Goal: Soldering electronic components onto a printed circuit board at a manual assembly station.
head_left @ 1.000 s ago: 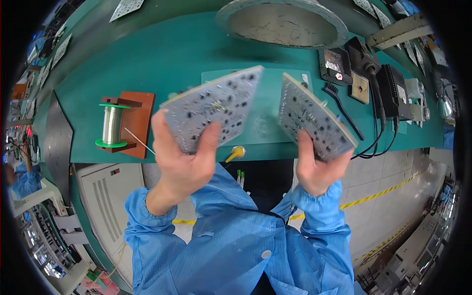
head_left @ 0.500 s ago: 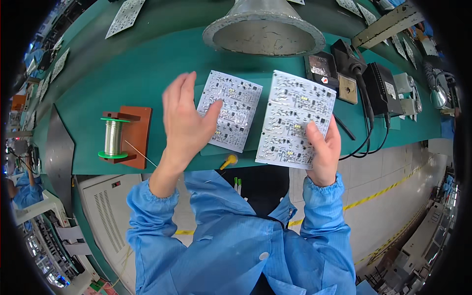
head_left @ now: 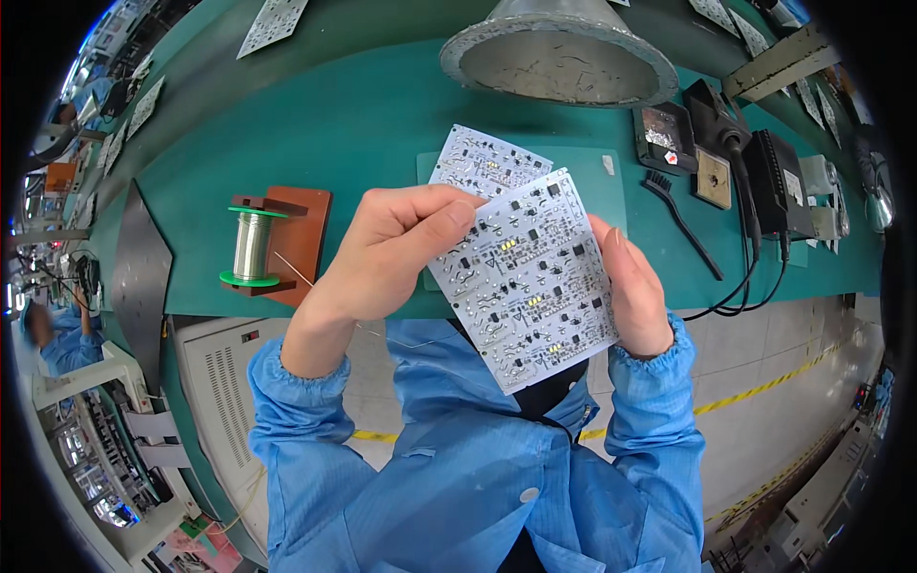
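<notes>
A white circuit board [head_left: 530, 286] full of small dark parts is held tilted over the table's near edge. My left hand [head_left: 392, 244] pinches it at its upper left edge, thumb on top. Along its right edge lies my right hand [head_left: 635, 291], fingers stretched rather than wrapped round it; whether they press on the edge I cannot tell. A second, similar circuit board [head_left: 487, 160] lies flat on the table behind the held one, which covers its near part.
Left of my hands, a solder wire spool [head_left: 252, 246] sits on a brown stand [head_left: 304, 234], its wire end sticking out. A metal hood [head_left: 564, 62] hangs at the back. To the right are a black brush [head_left: 683, 224], a soldering iron [head_left: 737, 153] and a black box [head_left: 778, 186].
My left hand has moved right and taken hold of the board that my right hand gripped. This board has turned and come nearer to me; my right hand's fingers have loosened to its edge.
</notes>
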`<state>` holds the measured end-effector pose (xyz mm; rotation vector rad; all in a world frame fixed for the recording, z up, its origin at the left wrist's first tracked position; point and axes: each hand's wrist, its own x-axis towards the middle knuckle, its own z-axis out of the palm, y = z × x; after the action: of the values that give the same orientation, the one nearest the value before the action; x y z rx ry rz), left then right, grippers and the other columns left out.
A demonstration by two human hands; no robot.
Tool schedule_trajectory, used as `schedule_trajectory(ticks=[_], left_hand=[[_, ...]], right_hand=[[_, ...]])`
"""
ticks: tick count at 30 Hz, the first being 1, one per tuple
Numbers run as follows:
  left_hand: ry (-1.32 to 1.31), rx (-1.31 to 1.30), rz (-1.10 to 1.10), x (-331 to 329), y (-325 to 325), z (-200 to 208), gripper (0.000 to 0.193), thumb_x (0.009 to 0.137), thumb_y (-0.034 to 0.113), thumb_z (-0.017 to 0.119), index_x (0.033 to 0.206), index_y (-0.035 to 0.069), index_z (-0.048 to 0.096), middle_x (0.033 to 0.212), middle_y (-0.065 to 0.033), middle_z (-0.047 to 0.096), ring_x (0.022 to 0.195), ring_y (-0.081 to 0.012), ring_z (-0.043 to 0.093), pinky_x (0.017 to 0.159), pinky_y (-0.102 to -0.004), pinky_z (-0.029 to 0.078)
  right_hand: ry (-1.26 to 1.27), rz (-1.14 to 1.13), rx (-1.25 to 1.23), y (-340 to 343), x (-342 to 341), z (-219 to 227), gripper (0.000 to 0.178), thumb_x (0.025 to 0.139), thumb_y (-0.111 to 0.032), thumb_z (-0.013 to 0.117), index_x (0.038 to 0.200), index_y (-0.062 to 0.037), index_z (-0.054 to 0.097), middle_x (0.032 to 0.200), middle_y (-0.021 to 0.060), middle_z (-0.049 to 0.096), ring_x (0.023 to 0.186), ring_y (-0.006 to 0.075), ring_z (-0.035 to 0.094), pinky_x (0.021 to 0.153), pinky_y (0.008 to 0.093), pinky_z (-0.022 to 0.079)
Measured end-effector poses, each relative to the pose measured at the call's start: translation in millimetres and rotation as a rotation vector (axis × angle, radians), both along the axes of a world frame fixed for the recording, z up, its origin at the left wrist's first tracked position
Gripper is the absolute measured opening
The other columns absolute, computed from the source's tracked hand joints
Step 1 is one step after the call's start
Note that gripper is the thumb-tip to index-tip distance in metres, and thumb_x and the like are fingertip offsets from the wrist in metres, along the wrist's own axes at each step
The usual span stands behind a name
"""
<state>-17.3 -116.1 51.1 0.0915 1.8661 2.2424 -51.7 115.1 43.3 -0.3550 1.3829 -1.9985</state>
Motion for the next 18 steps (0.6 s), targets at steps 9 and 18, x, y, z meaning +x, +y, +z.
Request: schedule_trajectory(ticks=[9,18], left_hand=[[-0.063,-0.082,0.101,18.3,-26.9,26.2,0.031,0.094,0.016,0.050,0.113,-0.008,0.057,0.099,-0.0103,0.065,0.090,-0.0123,0.060,0.078,-0.0243,0.046],[-0.095,-0.134,0.701,-16.9,-207.9,38.5,0.030,0.091,0.011,0.044,0.107,-0.013,0.054,0.092,-0.0159,0.065,0.076,-0.0196,0.066,0.062,-0.0268,0.056]], right_hand=[[-0.017,0.028,0.033,1.0,-0.4,0.0,0.062,0.096,-0.048,0.032,0.133,0.0020,0.037,0.106,0.0160,0.062,0.092,0.0200,0.062,0.080,0.0288,0.048],[0.136,-0.319,0.211,24.9,-4.1,-30.1,0.056,0.098,-0.042,0.027,0.123,0.0048,0.045,0.079,0.0147,0.063,0.062,0.0175,0.060,0.058,0.0252,0.048]])
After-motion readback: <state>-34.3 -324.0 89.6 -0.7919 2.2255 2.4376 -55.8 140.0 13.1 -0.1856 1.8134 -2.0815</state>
